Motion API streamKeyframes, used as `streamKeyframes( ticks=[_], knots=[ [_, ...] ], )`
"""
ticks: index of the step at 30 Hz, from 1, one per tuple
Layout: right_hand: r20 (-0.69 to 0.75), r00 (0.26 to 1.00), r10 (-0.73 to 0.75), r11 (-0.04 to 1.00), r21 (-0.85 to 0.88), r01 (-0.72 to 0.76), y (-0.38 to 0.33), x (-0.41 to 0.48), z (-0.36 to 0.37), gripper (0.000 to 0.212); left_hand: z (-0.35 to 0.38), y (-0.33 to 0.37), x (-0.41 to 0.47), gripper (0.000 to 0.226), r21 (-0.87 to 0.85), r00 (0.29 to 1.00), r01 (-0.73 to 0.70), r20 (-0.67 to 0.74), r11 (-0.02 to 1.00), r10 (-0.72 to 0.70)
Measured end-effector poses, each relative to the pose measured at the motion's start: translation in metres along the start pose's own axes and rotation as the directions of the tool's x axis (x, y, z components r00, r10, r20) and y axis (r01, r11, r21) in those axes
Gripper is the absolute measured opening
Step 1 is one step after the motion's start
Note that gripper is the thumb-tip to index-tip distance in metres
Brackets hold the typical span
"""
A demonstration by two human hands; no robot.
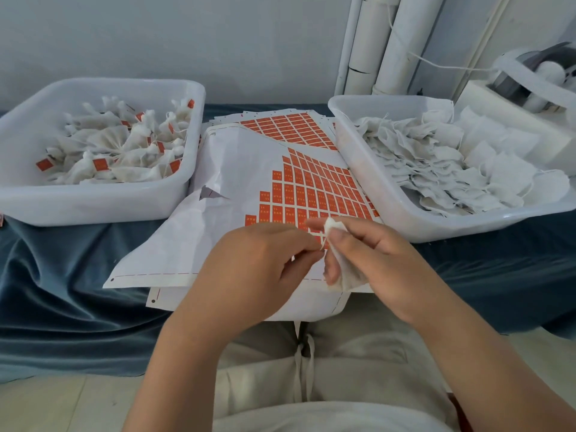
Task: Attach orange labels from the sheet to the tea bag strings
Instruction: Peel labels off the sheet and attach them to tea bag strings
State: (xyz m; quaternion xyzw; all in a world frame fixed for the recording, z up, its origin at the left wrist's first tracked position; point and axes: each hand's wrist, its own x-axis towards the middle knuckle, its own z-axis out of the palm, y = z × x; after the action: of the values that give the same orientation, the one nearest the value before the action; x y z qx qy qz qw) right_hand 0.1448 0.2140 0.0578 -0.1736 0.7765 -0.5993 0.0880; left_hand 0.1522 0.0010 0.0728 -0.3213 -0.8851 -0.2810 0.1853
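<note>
A white sheet [249, 169] partly covered with orange labels [314, 185] lies in front of me between two tubs. My right hand [371, 254] grips a white tea bag [346, 275] just above the sheet's near edge, its top poking out past my thumb. My left hand [261, 257] pinches the bag's thin string [324, 243] right beside the right hand. Whether a label is on the string is hidden by my fingers.
A white tub [93, 201] on the left holds several tea bags with orange labels. A white tub [405, 219] on the right holds plain tea bags. More label sheets [286, 126] lie behind. A blue cloth [62, 291] covers the table; white tubes and a machine stand at the back right.
</note>
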Motion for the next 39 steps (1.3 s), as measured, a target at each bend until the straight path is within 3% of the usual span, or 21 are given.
streamKeyframes(
  ticks=[4,8,14,17,21,25,28,33,39],
  knots=[
    [-0.071,0.997,0.007,0.967,-0.253,-0.025,-0.005,0.0,0.003,0.042,-0.011,0.002,-0.004,0.009,0.039,0.994,-0.015,0.106,0.999,0.01],
    [0.069,0.994,0.085,0.909,-0.413,-0.049,-0.005,-0.002,0.006,0.047,-0.011,0.005,-0.003,0.011,0.024,0.995,-0.049,0.085,0.998,0.047],
    [0.274,0.952,0.136,0.973,-0.218,-0.076,-0.011,-0.009,0.009,0.04,-0.009,-0.003,0.0,0.016,-0.122,0.998,0.029,-0.044,0.992,-0.035],
    [0.28,0.958,0.062,0.994,-0.102,-0.035,-0.01,-0.008,0.011,0.043,-0.008,-0.007,0.0,0.015,-0.23,0.994,0.078,-0.061,0.97,-0.095],
    [0.22,0.975,-0.013,0.994,0.107,-0.011,-0.001,-0.002,0.009,0.042,-0.006,-0.01,0.001,0.014,-0.224,0.994,0.069,-0.07,0.972,-0.087],
    [0.215,0.972,-0.094,0.936,0.353,0.012,0.005,0.003,0.01,0.046,-0.001,-0.004,0.0,0.006,-0.297,0.975,0.115,-0.148,0.948,-0.165],
    [0.225,0.968,-0.108,0.885,0.465,-0.009,0.007,0.005,0.011,0.045,0.001,-0.001,0.001,0.009,-0.274,0.979,0.092,-0.149,0.957,-0.137],
    [0.193,0.979,-0.067,0.894,0.447,-0.027,0.01,0.006,0.007,0.045,-0.003,-0.002,0.002,0.02,-0.164,0.995,-0.037,-0.099,0.986,0.021],
    [0.203,0.979,0.009,0.936,0.343,-0.08,0.01,0.007,0.001,0.046,0.003,-0.005,0.0,0.014,0.055,0.975,-0.157,-0.152,0.986,0.164]
  ],
)
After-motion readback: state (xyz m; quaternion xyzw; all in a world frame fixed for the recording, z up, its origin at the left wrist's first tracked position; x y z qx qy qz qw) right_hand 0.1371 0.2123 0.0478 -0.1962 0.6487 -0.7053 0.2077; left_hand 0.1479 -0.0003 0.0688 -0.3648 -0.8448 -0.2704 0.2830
